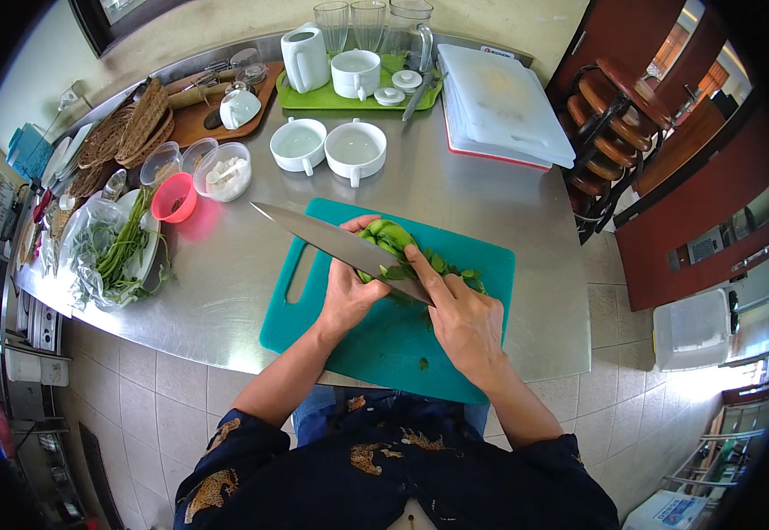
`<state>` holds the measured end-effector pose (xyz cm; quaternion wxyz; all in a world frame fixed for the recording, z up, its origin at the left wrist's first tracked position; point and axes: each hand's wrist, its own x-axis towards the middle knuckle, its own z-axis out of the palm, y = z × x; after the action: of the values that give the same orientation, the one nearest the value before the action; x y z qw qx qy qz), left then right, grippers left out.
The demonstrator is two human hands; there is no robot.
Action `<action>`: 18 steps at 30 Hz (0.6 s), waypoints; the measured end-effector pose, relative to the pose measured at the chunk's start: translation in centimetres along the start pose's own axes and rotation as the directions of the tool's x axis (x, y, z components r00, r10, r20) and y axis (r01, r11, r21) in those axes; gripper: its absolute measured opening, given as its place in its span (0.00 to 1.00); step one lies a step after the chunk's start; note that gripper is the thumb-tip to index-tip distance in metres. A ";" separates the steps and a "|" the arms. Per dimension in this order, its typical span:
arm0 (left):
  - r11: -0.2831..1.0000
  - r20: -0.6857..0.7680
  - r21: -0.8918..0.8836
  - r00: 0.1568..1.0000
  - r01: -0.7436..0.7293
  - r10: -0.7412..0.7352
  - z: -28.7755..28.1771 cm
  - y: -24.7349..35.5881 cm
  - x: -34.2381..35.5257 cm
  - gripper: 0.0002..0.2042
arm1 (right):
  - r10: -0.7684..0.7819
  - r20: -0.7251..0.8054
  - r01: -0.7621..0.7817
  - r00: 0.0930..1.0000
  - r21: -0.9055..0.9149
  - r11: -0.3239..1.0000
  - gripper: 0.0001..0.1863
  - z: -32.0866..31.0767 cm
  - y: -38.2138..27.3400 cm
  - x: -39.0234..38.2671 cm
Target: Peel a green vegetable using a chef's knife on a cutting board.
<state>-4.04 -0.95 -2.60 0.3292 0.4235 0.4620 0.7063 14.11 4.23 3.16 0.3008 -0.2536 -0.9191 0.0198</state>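
Note:
A large kitchen knife slants over the teal cutting board, its tip toward the far left. My right hand is closed at its handle end, with the index finger stretched toward the greens. Bright green leafy vegetables lie bunched beneath and beyond the blade. My left hand curls around the bunch from the left, fingertips on its far side; the blade hides part of this hand. Loose cut leaves are to the right of the bunch, and a small scrap lies nearer on the board.
Two white cups stand beyond the board. A green tray behind them carries a pitcher, cups and glasses. White cutting boards are stacked at the far right. Small bowls, a pink bowl and a plate of long greens are left.

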 end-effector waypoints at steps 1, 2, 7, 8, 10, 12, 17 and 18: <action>1.000 -0.001 0.001 1.000 0.000 0.000 0.0 0.0 0.0 0.38 | 0.008 -0.004 -0.008 1.000 -0.002 1.000 0.41 0.1 -0.2 0.1; 1.000 -0.009 -0.014 1.000 0.007 -0.007 0.1 0.1 -0.1 0.39 | 0.016 -0.009 -0.016 1.000 -0.004 1.000 0.40 0.1 -0.2 0.1; 0.998 -0.015 0.064 1.000 0.007 -0.006 0.2 1.7 0.0 0.39 | 0.104 0.053 -0.116 0.993 0.331 0.937 0.34 -0.1 0.0 0.2; 1.000 -0.015 -0.002 1.000 0.011 -0.011 0.3 1.6 0.1 0.39 | 0.154 0.086 -0.177 0.984 0.500 0.848 0.31 -0.1 0.2 0.2; 0.994 0.007 -0.104 1.000 0.030 -0.029 0.6 1.9 0.2 0.38 | 0.230 0.150 -0.274 0.962 0.575 0.771 0.30 -0.2 1.0 0.2; 0.994 0.020 -0.104 1.000 0.024 -0.022 0.5 1.7 0.1 0.38 | 0.298 0.219 -0.368 0.929 0.635 0.679 0.28 -0.5 1.6 0.2; 0.999 -0.007 0.041 1.000 -0.017 0.017 0.3 1.7 0.2 0.39 | 0.142 0.086 -0.165 0.986 0.403 0.900 0.32 -1.6 1.1 -0.1; 0.991 0.013 0.118 0.998 -0.054 0.053 0.0 1.4 0.3 0.40 | 0.076 0.076 -0.097 0.994 0.326 0.940 0.34 -2.0 0.7 0.0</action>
<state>-4.25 -1.19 -1.26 0.2865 0.4579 0.4899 0.6843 15.56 4.56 4.65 0.3089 -0.2392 -0.8998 0.1941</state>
